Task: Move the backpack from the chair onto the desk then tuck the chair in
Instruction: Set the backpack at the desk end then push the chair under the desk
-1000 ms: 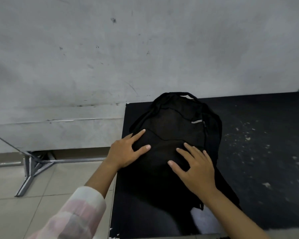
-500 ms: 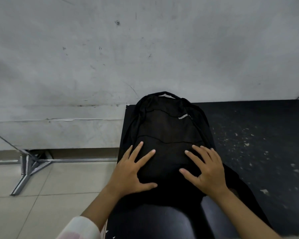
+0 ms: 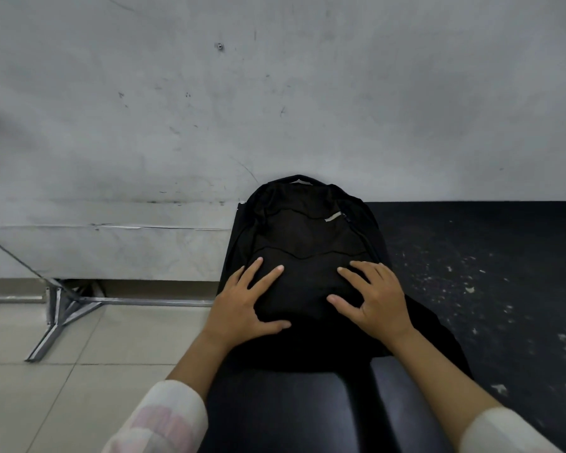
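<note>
The black backpack (image 3: 307, 237) lies flat on the left end of the black desk (image 3: 490, 253), its top handle against the grey wall. My left hand (image 3: 242, 305) rests flat on its lower left part with fingers spread. On the lower right part, my right hand (image 3: 376, 302) lies the same way, fingers apart. Neither hand grips any fabric or strap. A glossy black padded surface (image 3: 275, 413), which looks like the chair, fills the bottom centre just below the backpack and between my forearms.
The grey wall (image 3: 275, 93) stands directly behind the desk. A metal floor stand (image 3: 62, 308) sits on the tiled floor (image 3: 79, 380) to the left of the desk. White specks are scattered over the desk's right part.
The backpack has swung from a slant to straight and moved back against the wall. Both hands have slid from its middle down to its lower part, staying flat.
</note>
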